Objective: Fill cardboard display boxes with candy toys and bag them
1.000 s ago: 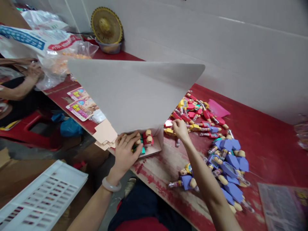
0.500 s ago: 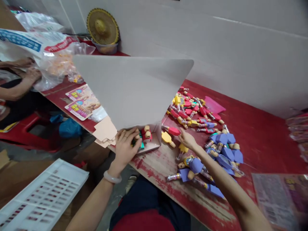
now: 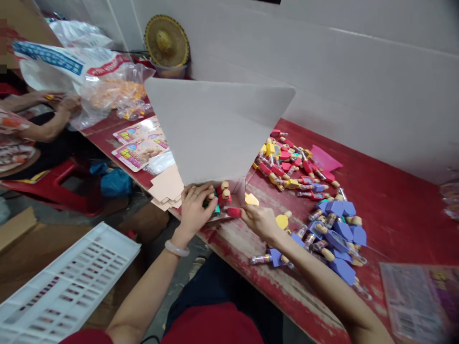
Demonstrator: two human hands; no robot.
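Observation:
A cardboard box [image 3: 237, 188] stands at the table's front edge, its tall grey-white flap [image 3: 218, 134] raised behind it. My left hand [image 3: 196, 206] reaches over the box's left end, fingers curled round a green toy [image 3: 217, 209] that they partly cover. Beside it, red toys with tan knobbed ends [image 3: 225, 195] stand in the box. My right hand [image 3: 260, 220] pinches a red toy with a clear tube [image 3: 234, 212] at the box's front right, tube end pointing inward. Just behind that hand lies a yellow toy [image 3: 251, 199], partly hidden; another yellow toy [image 3: 282, 220] is to its right.
Red and yellow toys [image 3: 287, 165] and blue-purple toys [image 3: 339, 229] lie heaped on the red table [image 3: 387, 200]. Left are cream cards [image 3: 167, 186], printed cards [image 3: 134, 154] and plastic bags [image 3: 111, 91]. A white crate [image 3: 75, 282] stands lower left. Another person's hands [image 3: 66, 102] work far left.
My right hand has carried the red toy left from the table to the box's front right. My left hand stays at the box. The whole view has shifted slightly.

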